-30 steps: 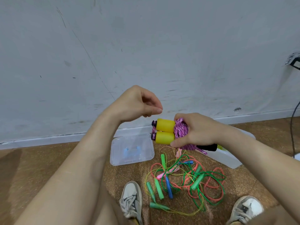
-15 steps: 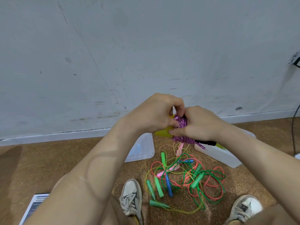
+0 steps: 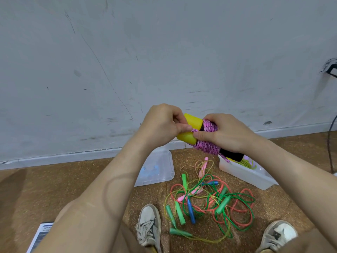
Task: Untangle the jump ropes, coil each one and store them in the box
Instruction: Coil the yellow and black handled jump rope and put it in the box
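Observation:
I hold a pink braided jump rope (image 3: 207, 143) wound around its two handles, whose yellow ends (image 3: 193, 122) stick out to the left and black grips to the lower right. My right hand (image 3: 224, 133) wraps around the coil. My left hand (image 3: 164, 125) pinches the rope's end between the yellow caps. On the floor below lies a tangle of green, orange, yellow and pink ropes (image 3: 209, 199) with green, blue and pink handles. The clear plastic box (image 3: 244, 175) stands to the right, with a yellow-green rope inside.
The box's clear lid (image 3: 156, 168) lies on the cork floor left of the tangle. My two shoes (image 3: 149, 225) frame the pile. A printed sheet (image 3: 41, 234) lies at the bottom left. A black cable (image 3: 330, 136) hangs along the wall at the right.
My left hand came down from above the bundle onto the yellow handle ends and now pinches the rope there. The bundle has tilted, and both hands have risen slightly.

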Action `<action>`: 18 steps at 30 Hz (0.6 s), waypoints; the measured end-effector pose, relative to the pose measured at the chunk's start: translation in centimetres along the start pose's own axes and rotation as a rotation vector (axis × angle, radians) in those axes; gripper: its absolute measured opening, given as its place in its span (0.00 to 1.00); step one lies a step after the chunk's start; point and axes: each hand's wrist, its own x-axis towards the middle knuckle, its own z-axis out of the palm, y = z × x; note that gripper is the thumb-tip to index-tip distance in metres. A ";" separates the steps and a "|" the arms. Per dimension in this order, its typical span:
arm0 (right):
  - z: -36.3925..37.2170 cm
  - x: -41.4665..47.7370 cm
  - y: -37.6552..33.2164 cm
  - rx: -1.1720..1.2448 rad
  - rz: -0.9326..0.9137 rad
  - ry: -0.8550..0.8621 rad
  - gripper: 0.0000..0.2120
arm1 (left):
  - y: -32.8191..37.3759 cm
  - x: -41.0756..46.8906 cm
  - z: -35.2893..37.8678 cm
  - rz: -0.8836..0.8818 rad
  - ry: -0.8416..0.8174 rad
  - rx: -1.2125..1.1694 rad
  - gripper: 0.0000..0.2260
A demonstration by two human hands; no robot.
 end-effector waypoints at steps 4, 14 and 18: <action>-0.1 -0.2 -0.2 -0.056 -0.045 0.101 0.18 | -0.6 0.1 0.8 -0.156 0.049 -0.226 0.12; -0.1 -0.6 -0.7 -0.160 -0.115 0.100 0.21 | -0.8 0.1 -0.1 -0.382 -0.083 -0.547 0.12; 0.5 -0.6 -0.8 -0.143 -0.129 0.049 0.21 | -0.1 0.3 0.9 -0.349 -0.037 -0.356 0.12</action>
